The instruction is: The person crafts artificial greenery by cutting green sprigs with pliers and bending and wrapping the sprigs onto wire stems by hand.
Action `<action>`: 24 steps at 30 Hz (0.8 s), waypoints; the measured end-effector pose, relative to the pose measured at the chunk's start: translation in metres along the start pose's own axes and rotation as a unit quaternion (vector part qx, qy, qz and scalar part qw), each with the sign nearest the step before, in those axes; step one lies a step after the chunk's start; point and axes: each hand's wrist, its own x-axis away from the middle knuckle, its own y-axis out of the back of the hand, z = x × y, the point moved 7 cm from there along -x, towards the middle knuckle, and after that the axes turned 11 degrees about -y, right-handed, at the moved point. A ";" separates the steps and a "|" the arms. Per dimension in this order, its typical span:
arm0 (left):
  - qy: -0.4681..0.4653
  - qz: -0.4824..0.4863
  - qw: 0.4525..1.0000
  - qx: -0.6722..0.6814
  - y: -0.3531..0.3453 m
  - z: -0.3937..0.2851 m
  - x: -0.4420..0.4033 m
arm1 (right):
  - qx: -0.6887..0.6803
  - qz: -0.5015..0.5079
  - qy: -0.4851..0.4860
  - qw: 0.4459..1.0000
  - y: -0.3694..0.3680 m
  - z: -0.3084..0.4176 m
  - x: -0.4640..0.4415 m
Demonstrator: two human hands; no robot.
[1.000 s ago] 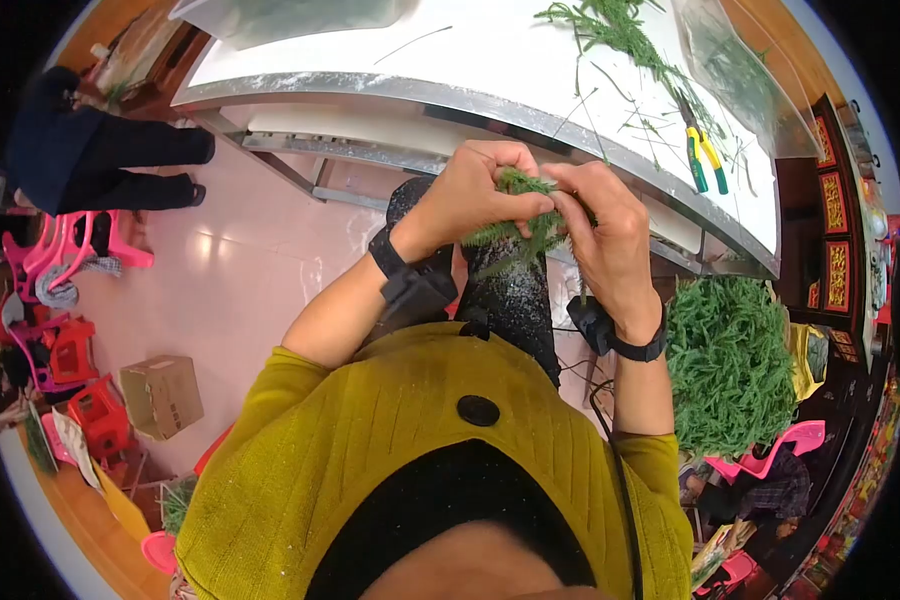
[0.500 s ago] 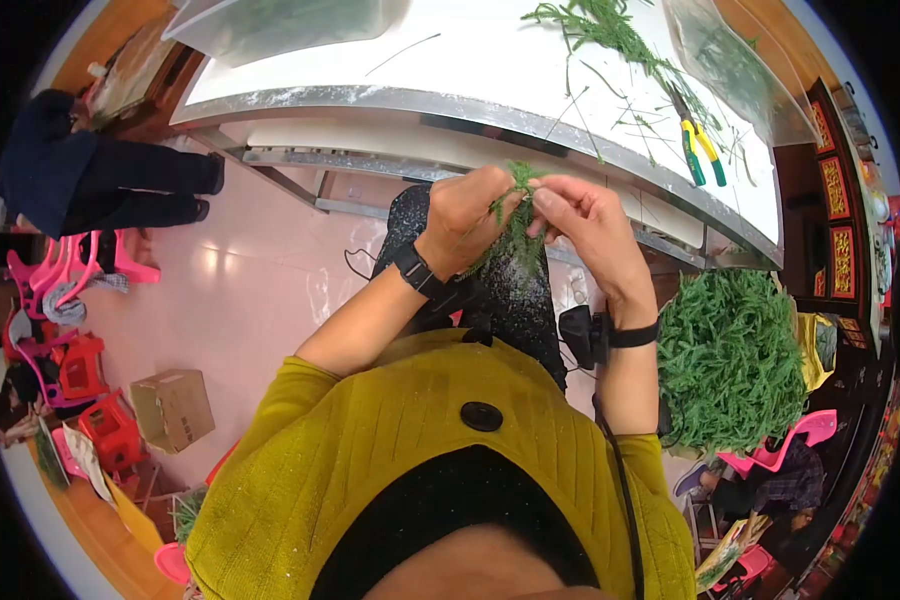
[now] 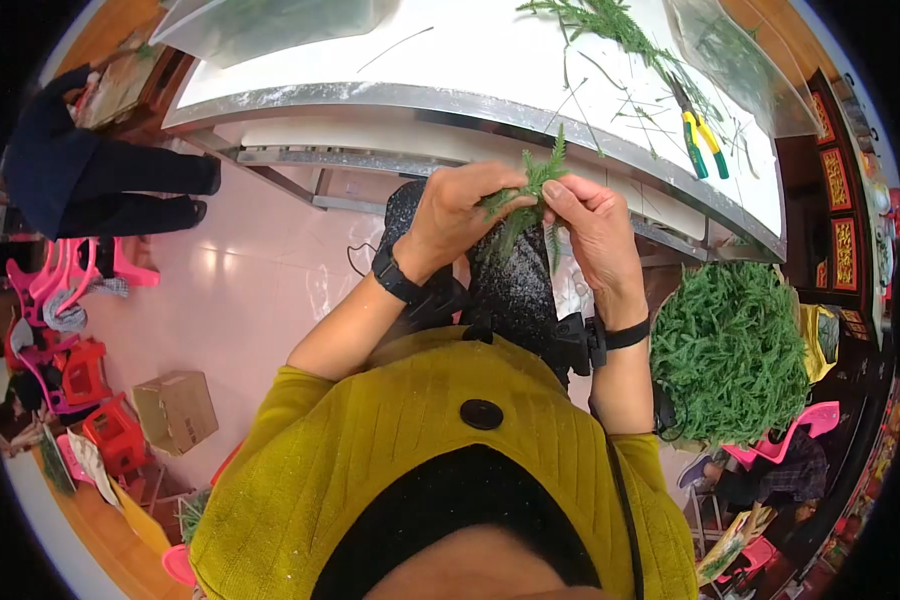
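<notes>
Between my two hands, above my lap, is a small bunch of green feathery sprigs (image 3: 532,190). My left hand (image 3: 462,208) has its fingers wrapped round the bunch from the left. From the right, my right hand (image 3: 592,218) pinches the bunch between thumb and forefinger. Some sprigs point up past the fingers and others hang down. On the white table lie pliers (image 3: 702,140) with green and yellow handles, beside loose green sprigs (image 3: 610,25) and thin stems.
A metal-edged white table (image 3: 370,97) stands ahead, with clear plastic bins (image 3: 260,30) on it. A large heap of green sprigs (image 3: 732,355) is at the right. A cardboard box (image 3: 175,410), pink chairs (image 3: 60,275) and a standing person (image 3: 100,175) are at the left.
The bunch has turned, and a sprig now stands up above my fingers. My left hand has loosened from a tighter fist and shifted slightly. The standing person's arm has reached out.
</notes>
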 end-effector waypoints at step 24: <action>0.390 0.035 0.816 0.425 -0.020 0.012 0.009 | 0.451 -0.079 0.393 0.798 -0.044 0.070 0.044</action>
